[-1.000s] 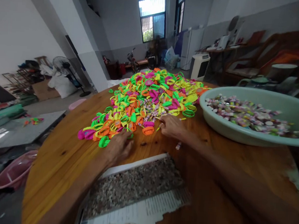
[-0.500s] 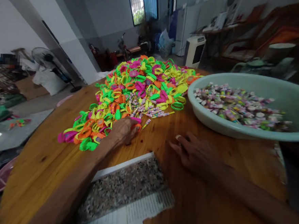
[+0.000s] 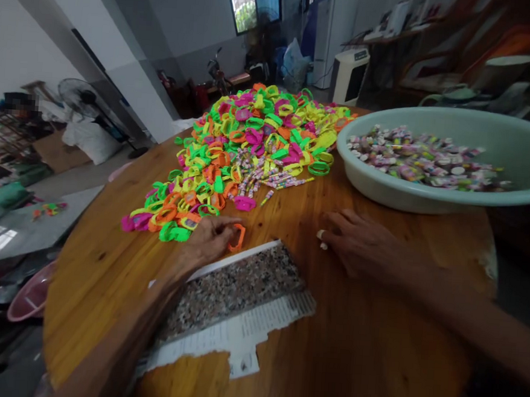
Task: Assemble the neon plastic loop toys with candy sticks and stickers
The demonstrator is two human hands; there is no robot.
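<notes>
My left hand (image 3: 208,240) is closed, its thumb and fingertips pinching an orange plastic toy watch (image 3: 237,239) just beyond the stone slab's far edge. The speckled stone slab (image 3: 236,287) lies on torn printed paper (image 3: 219,337). My right hand (image 3: 357,241) hovers low over or rests on the table, fingers bent and a little apart; white shows at its fingertips, and I see nothing held there. Past my left hand spreads a heap of bright toy watches (image 3: 233,136) in green, yellow, orange and pink. Small printed candy tubes (image 3: 260,174) lie at its near side.
A pale green basin (image 3: 396,198) holding many small wrapped pieces (image 3: 422,158) stands at the right of the round wooden table (image 3: 104,296). On the floor are a pink basin (image 3: 31,294), a fan (image 3: 84,98) and an air cooler (image 3: 349,77).
My left hand has drawn back towards the slab, bringing the orange toy watch away from the pile. My right hand has shifted slightly right, its fingers more bent. The view has tilted down slightly.
</notes>
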